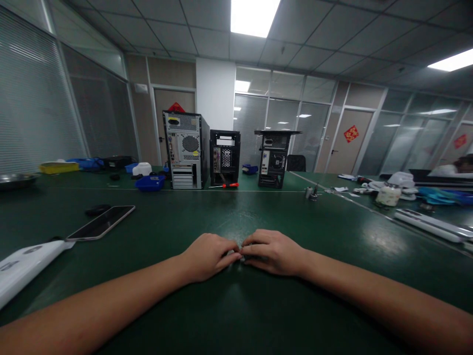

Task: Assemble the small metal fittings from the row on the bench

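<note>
My left hand (pixel 211 256) and my right hand (pixel 274 252) meet above the green tabletop (pixel 236 315), fingertips touching or nearly so. Between them sits something small and pale, mostly covered by the fingers; its kind does not show. The left thumb and fingers are pinched together at it. The right fingers curl down onto it from the other side. Beyond the hands stand a large computer case (pixel 188 148), a smaller black case (pixel 225 158) and a third case with a flat panel on top (pixel 273 160). A red-handled screwdriver (pixel 229 185) lies before the middle one.
At left are a phone (pixel 103 223), a dark mouse-like object (pixel 98 210) and a white device (pixel 29 266). A blue bin (pixel 150 183) and a yellow tray (pixel 59 167) stand farther back. Small metal parts (pixel 312 192), a jar (pixel 388 195) and a long white object (pixel 428 224) lie right.
</note>
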`<state>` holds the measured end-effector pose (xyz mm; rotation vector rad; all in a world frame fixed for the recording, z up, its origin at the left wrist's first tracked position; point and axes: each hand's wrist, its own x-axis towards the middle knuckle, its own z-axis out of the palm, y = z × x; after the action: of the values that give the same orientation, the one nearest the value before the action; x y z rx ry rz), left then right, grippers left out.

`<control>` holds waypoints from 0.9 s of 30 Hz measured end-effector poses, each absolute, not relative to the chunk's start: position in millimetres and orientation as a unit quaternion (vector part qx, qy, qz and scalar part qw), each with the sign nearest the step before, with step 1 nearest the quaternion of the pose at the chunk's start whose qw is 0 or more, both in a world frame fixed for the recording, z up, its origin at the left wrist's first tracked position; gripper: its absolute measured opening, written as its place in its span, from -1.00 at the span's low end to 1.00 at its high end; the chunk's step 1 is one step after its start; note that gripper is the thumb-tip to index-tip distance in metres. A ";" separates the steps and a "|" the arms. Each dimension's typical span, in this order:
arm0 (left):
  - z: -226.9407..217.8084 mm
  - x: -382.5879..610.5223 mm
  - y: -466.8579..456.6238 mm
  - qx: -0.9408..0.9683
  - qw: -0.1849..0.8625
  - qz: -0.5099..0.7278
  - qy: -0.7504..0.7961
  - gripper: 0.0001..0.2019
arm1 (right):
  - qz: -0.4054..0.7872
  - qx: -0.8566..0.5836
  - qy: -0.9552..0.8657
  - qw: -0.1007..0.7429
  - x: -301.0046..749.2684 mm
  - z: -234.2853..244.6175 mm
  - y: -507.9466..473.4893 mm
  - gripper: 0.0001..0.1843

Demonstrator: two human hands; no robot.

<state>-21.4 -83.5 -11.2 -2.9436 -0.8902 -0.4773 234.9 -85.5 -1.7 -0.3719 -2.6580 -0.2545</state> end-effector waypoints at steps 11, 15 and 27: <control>-4.6 -20.9 -92.2 -0.936 0.013 -0.165 -0.311 -0.82 | -0.046 -0.229 -0.920 0.313 235.5 -6.2 -79.8 -0.54; -4.4 -25.6 -93.4 -0.941 -0.002 -0.164 -0.297 -0.80 | 0.001 -0.217 -0.921 0.324 230.5 3.8 -90.2 -0.53; -3.9 -25.0 -93.6 -0.957 -0.019 -0.144 -0.252 -0.80 | -0.113 -0.158 -0.961 0.196 227.2 0.1 -92.2 -0.68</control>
<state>-25.0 -93.6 -3.9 -3.0423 -0.7997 -0.4587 227.2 -92.2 0.1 -0.4427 -2.6925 -0.3164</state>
